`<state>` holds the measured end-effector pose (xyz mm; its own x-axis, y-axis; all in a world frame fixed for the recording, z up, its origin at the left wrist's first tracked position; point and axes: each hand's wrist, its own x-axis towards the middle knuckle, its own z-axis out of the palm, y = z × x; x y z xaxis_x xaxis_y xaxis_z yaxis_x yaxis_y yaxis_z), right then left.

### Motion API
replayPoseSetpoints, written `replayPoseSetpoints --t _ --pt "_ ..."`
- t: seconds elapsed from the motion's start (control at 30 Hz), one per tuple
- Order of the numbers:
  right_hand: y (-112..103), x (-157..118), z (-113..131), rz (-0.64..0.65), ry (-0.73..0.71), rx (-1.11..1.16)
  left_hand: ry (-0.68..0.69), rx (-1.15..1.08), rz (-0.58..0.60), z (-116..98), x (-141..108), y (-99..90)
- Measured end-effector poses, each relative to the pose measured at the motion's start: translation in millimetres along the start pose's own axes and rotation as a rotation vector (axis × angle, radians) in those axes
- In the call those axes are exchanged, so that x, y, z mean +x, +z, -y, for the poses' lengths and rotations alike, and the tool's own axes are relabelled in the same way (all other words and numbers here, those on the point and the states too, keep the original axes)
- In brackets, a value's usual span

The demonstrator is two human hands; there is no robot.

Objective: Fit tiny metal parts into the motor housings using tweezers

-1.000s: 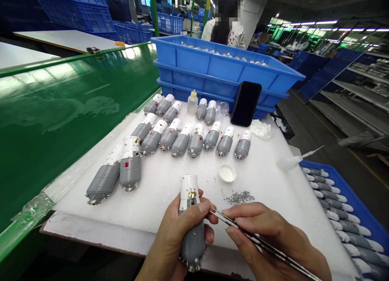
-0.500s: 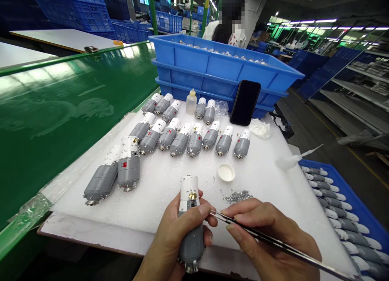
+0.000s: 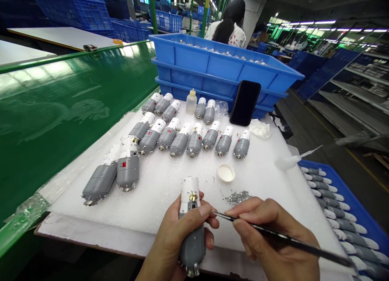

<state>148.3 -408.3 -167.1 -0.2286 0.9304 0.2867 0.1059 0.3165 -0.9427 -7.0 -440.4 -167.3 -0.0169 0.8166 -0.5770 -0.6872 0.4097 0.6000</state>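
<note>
Left hand [image 3: 179,232] gripped grey-white cylindrical assembly [image 3: 191,192]; right hand [image 3: 264,228] pinched tweezers [image 3: 316,248], tips near its gold-coloured fitting [image 3: 193,197], contact unclear.

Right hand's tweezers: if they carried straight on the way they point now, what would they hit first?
The tweezers in the right hand point at the thumb of the left hand, so probably that. Depth is unclear, though: they might pass it and reach the grey-and-white model held there.

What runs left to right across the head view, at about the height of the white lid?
Green bench surface → gray-and-white canister with a red label → white lid → white plastic nozzle bottle → blue tray
</note>
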Motion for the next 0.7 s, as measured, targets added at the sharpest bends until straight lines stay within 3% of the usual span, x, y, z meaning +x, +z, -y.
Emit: replayPoseSetpoints --t 0.07,0.17,0.3,0.43,0.7 --pt "-7 5 -5 0.050 0.067 0.091 -0.002 0.000 0.044 0 -1 -1.7" --pt "-17 18 -12 0.024 0.124 0.133 -0.029 0.026 0.132 1 0 -6.2" --pt "-26 44 -19 -0.007 0.152 -0.155 -0.071 0.086 0.217 6 5 -11.1" --pt "-30 64 -27 0.045 0.102 -0.446 -0.069 0.160 0.195 10 4 -11.8" --pt "-25 67 -26 0.134 0.083 -0.555 -0.073 0.165 0.267 11 2 -14.6"
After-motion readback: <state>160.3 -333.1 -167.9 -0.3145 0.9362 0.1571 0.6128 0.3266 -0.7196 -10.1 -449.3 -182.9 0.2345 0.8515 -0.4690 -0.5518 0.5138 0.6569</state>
